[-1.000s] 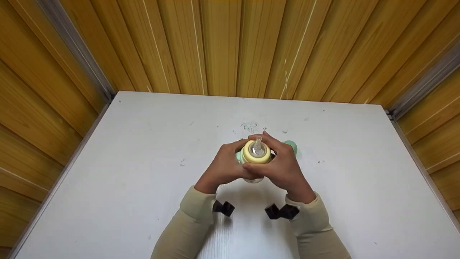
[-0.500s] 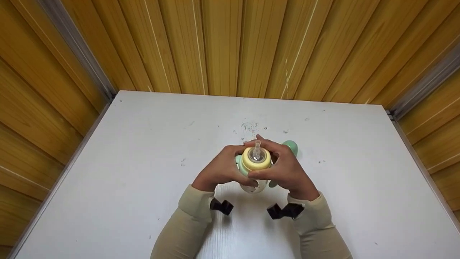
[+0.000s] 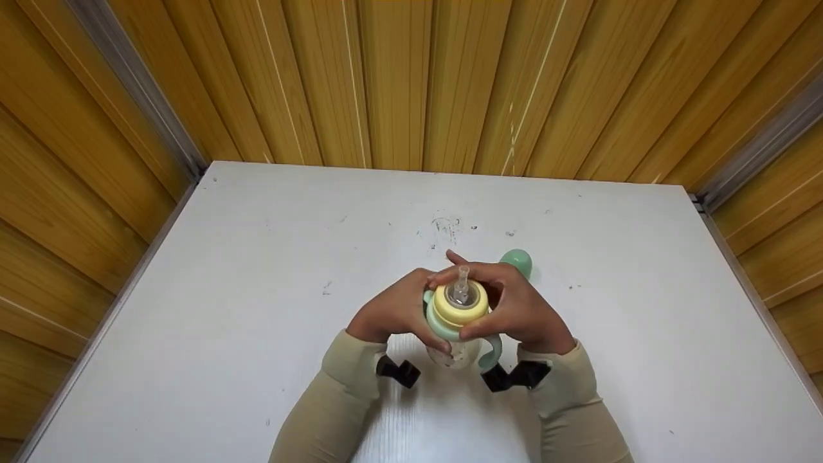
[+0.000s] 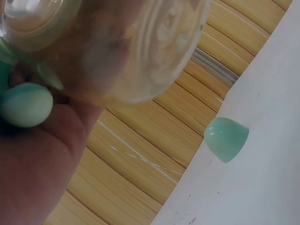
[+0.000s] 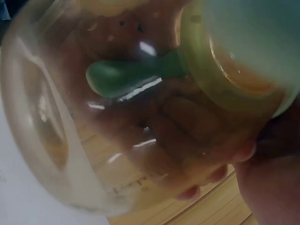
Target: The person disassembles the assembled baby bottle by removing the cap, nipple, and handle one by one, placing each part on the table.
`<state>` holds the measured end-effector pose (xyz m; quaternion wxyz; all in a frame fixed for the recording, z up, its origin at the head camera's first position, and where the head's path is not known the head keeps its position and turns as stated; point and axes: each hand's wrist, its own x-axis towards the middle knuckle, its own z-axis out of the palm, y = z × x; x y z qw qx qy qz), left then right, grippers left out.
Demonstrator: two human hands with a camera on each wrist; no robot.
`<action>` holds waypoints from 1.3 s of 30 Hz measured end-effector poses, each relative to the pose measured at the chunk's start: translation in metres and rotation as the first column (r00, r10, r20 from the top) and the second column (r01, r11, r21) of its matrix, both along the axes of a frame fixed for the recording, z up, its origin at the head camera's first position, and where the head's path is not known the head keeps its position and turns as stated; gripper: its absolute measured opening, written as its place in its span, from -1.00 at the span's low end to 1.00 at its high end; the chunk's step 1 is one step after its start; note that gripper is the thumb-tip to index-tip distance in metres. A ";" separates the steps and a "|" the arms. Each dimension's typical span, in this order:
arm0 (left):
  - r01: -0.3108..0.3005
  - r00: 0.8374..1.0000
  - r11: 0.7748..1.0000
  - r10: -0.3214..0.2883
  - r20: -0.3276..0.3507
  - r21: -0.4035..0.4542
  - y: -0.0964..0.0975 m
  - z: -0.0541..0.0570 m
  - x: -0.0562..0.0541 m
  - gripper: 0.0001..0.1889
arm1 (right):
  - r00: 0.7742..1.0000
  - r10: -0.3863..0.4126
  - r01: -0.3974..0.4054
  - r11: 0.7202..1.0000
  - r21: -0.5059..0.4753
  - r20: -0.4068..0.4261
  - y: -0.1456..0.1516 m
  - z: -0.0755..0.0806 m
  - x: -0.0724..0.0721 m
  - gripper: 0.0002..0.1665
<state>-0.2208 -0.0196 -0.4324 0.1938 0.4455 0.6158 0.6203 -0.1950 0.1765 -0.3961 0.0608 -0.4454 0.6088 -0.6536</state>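
Note:
Between both hands is a clear baby bottle, held tilted above the table with its teat up. It has a yellow collar ring and a pale green handle piece. My left hand grips the bottle from the left, thumb across its front below the collar. From the right, my right hand curls thumb and fingers around the yellow ring. In the left wrist view the clear base looms close. A green handle shows through the bottle in the right wrist view.
A green domed cap stands on the white table just beyond my right hand. Yellow wood-patterned panels rise behind the table and on both sides. Black mounts stick out from the sleeves at the wrists.
Both hands and the bottle have come down the view, closer to the person. More of the right-hand green handle now shows below the hand. The cap has stayed where it was.

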 end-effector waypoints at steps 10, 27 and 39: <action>0.103 0.995 0.995 -0.103 0.007 0.005 0.003 0.006 0.006 -0.25 | 0.986 0.133 -0.136 0.990 -0.027 -0.097 0.003 0.001 -0.001 -0.31; -0.393 0.910 0.912 0.367 -0.190 -0.119 -0.005 0.026 0.013 -0.24 | 0.972 -0.231 0.233 0.968 0.090 -0.035 0.012 0.008 0.003 -0.11; -0.669 0.734 0.738 0.635 -0.242 -0.090 0.006 0.024 0.015 -0.21 | 0.779 -0.623 0.628 0.775 0.079 -0.076 -0.014 0.006 0.007 -0.20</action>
